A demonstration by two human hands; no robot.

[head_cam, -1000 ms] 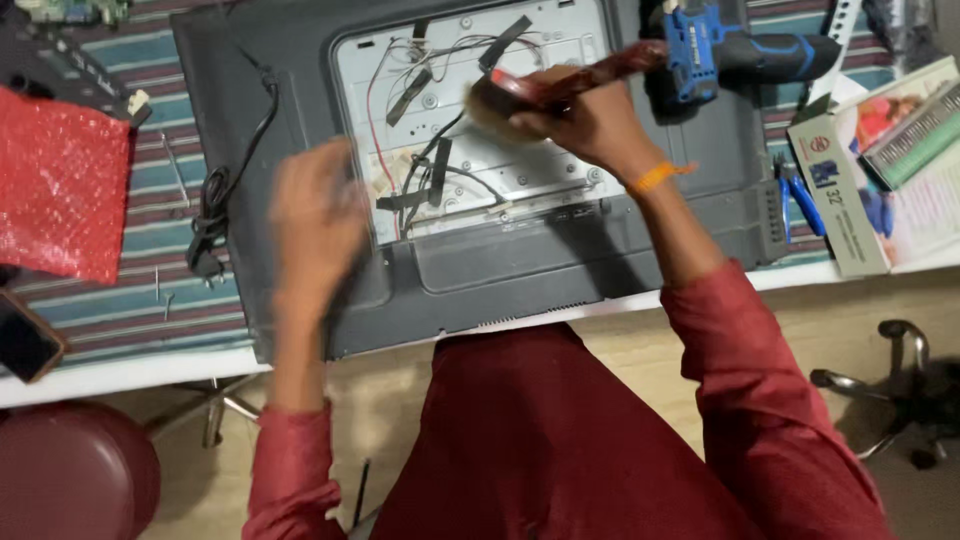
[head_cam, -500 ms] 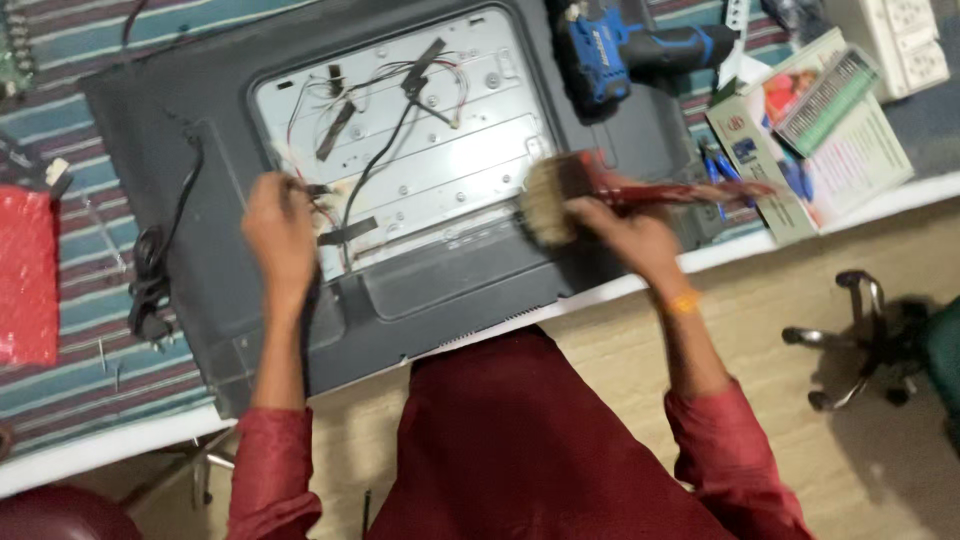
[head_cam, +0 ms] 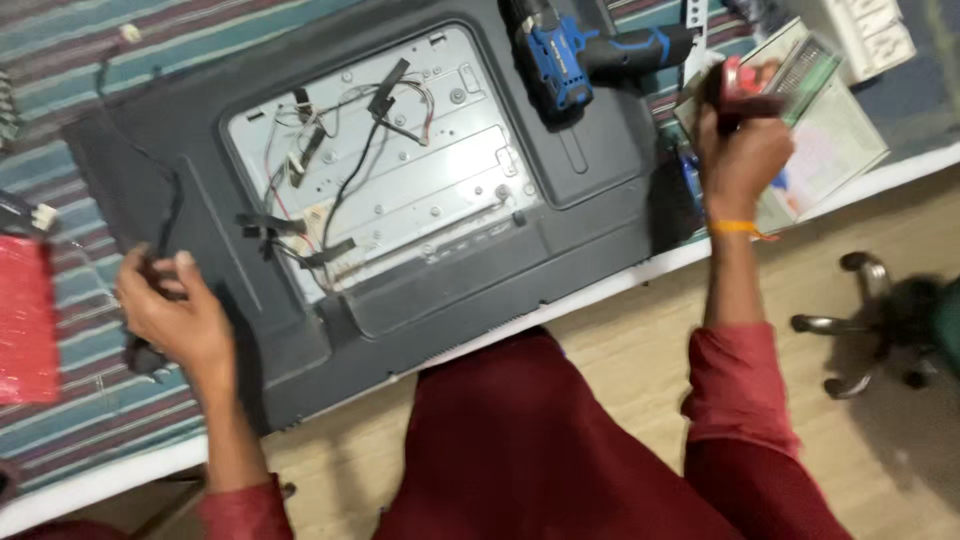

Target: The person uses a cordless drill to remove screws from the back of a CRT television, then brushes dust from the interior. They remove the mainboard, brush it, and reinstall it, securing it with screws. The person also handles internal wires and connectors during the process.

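The panel (head_cam: pixel 400 240), a large dark screen back with its cover off, is lying face down between the two hands, its lower edge hanging just past the table edge (head_cam: pixel 90 490) toward the person. That overhang looks like the biggest risk: a nudge from either arm could tip or slide it off. The bare metal plate (head_cam: pixel 440 160) and loose wires (head_cam: pixel 360 150) are sitting above and to the right of the left hand (head_cam: pixel 175 315), and a tug on any lead could strain a connector.

The left hand is closing around a black cable (head_cam: pixel 165 230) at the panel's left edge, thumb raised; pulling it could drag the panel sideways. The right hand (head_cam: pixel 740 150) is gripping a brush (head_cam: pixel 745 95) just right of the panel, over a booklet (head_cam: pixel 830 130). The drill (head_cam: pixel 580 55) is resting on the panel's top edge, just left of that hand, and a careless sweep could knock it onto the plate.

The brush is blurred, so its bristles are hard to make out. The cable's far end is disappearing under the left hand. A red bag (head_cam: pixel 25 320) is being cut off at the frame's left.
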